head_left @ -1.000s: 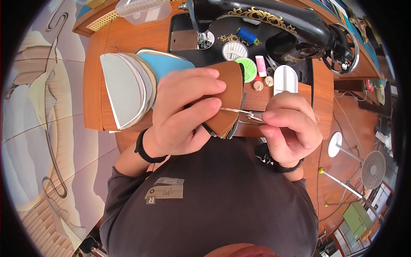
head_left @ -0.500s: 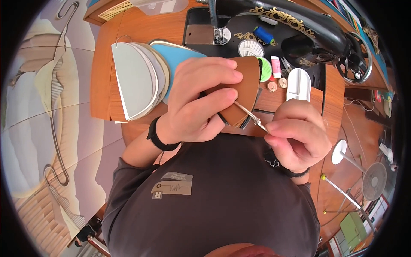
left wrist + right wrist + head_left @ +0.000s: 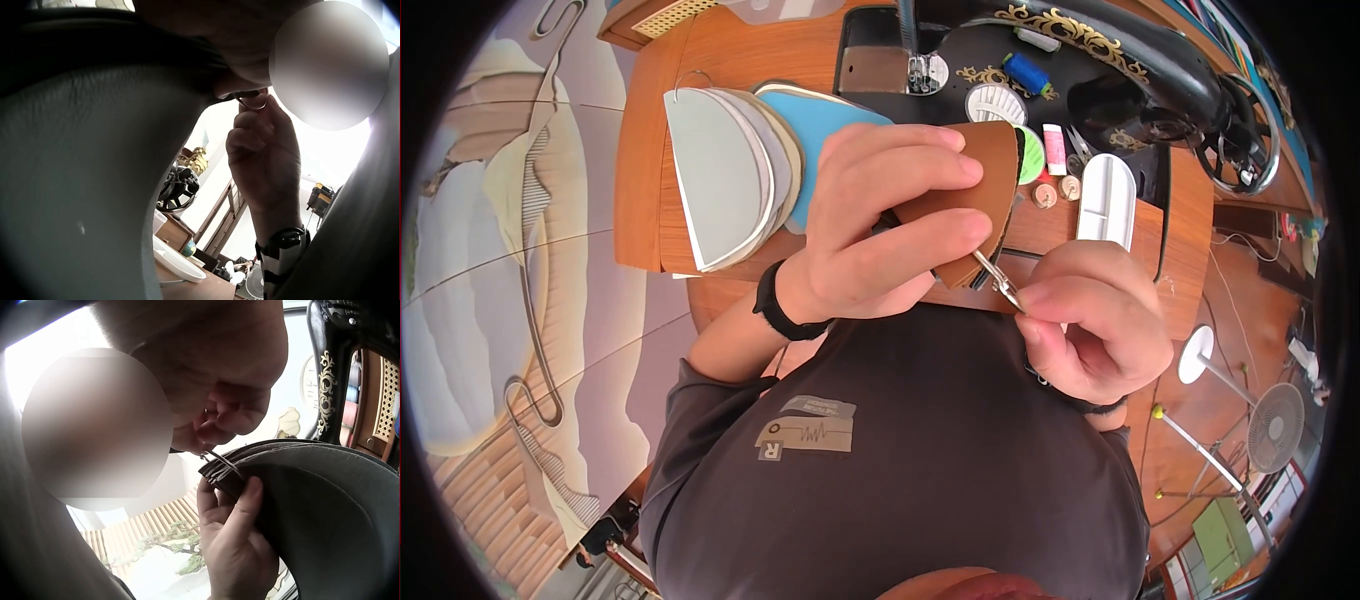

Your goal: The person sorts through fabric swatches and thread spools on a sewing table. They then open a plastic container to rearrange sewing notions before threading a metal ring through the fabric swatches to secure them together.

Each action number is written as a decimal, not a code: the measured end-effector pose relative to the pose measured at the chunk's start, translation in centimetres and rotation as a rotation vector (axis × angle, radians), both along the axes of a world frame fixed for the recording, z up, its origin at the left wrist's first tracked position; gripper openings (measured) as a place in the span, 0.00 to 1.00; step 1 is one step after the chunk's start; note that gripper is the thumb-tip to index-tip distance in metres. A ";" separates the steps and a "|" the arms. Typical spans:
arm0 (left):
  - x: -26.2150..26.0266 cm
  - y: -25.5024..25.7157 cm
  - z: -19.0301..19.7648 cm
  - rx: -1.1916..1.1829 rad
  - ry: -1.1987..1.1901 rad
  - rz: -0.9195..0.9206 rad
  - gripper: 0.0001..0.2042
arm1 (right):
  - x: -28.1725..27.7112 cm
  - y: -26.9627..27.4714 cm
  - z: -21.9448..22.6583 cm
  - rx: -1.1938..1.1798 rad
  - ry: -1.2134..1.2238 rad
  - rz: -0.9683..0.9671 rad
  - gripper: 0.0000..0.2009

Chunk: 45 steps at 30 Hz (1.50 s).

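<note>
In the head view my left hand (image 3: 890, 215) grips a stack of brown leather-like swatches (image 3: 997, 185) with rounded edges, fingers across the top face. A metal binder ring (image 3: 1000, 279) runs out from the corner of the stack. My right hand (image 3: 1105, 315) pinches the ring's outer end between thumb and forefinger. The right wrist view shows the ring (image 3: 224, 460) passing through the corner of the layered swatches (image 3: 337, 494), whose dark side faces that camera. There the left thumb presses near that corner.
Left on the wooden table lie pale grey swatches (image 3: 720, 180) on a ring and blue swatches (image 3: 830, 140). A black sewing machine (image 3: 1090, 50) stands behind. Near it are blue thread (image 3: 1027, 74), a white pin wheel (image 3: 996, 103), bobbins (image 3: 1045, 195) and a white tray (image 3: 1107, 205).
Both hands and the swatches have shifted right in the head view, which has itself moved a little. The ring has swung from nearly level to slanting down toward the right hand.
</note>
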<state>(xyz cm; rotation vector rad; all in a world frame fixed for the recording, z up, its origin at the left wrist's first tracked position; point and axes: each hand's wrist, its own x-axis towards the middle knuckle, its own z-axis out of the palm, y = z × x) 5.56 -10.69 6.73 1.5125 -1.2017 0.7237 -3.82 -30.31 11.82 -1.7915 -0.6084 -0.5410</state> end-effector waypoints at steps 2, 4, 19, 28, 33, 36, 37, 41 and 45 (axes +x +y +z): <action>-0.1 0.0 -0.1 -0.011 0.007 0.008 0.22 | 0.1 0.1 0.0 -0.011 -0.006 0.011 0.13; -0.1 -0.2 -0.2 -0.026 -0.002 0.016 0.21 | 0.1 0.1 0.1 -0.013 -0.001 0.017 0.14; 0.1 -0.2 -0.8 -0.047 0.004 0.008 0.23 | 0.1 0.3 0.0 -0.071 0.012 0.060 0.10; 0.2 -0.5 -1.0 -0.060 0.009 0.014 0.23 | -0.2 0.8 0.1 -0.005 0.075 -0.003 0.14; 0.2 -0.5 -0.9 -0.064 0.022 0.002 0.23 | -0.1 0.8 0.0 0.008 0.066 -0.005 0.13; 0.3 -0.5 -0.8 -0.056 0.028 -0.008 0.24 | 0.0 0.8 -0.1 0.005 0.057 -0.003 0.12; 0.3 -0.5 -0.8 -0.055 0.026 -0.007 0.24 | 0.0 0.8 -0.1 0.003 0.053 -0.002 0.12; 0.4 -0.6 -1.0 -0.059 0.008 0.000 0.23 | 0.1 0.7 -0.1 0.013 0.062 0.013 0.12; 0.5 -0.5 -0.8 -0.035 0.006 -0.034 0.20 | -0.5 0.4 -0.3 -0.014 0.074 -0.034 0.12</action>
